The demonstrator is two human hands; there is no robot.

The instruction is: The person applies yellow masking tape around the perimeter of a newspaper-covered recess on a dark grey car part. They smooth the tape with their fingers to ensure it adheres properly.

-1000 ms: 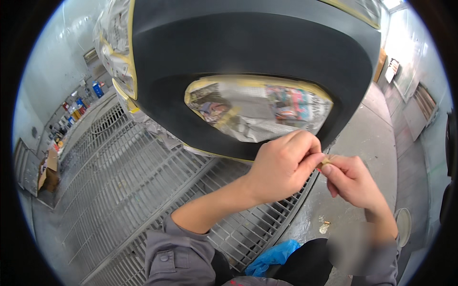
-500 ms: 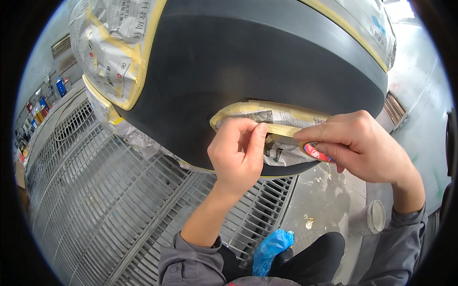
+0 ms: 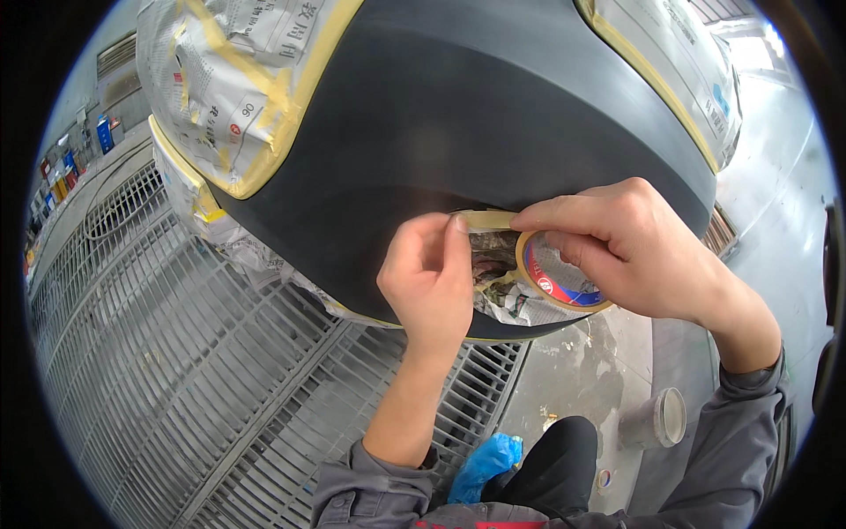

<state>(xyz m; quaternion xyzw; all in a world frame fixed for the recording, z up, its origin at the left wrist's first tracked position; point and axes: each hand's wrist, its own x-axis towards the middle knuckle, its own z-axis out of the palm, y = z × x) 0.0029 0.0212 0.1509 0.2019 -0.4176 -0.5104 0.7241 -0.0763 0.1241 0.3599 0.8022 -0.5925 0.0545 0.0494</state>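
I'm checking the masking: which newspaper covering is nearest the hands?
The newspaper piece in the recess of the dark panel, partly behind the tape roll; the upper left covering and upper right covering lie farther.

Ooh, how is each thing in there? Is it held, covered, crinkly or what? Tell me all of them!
Left hand: pinching
Right hand: curled, gripping
Tape strip: stretched between both hands
Tape roll: held by the right hand
Upper-left newspaper: wrinkled, taped along its edges
Dark panel: mostly uncovered
Blue plastic: crinkled
Bucket: on the floor; can't tell if lidded
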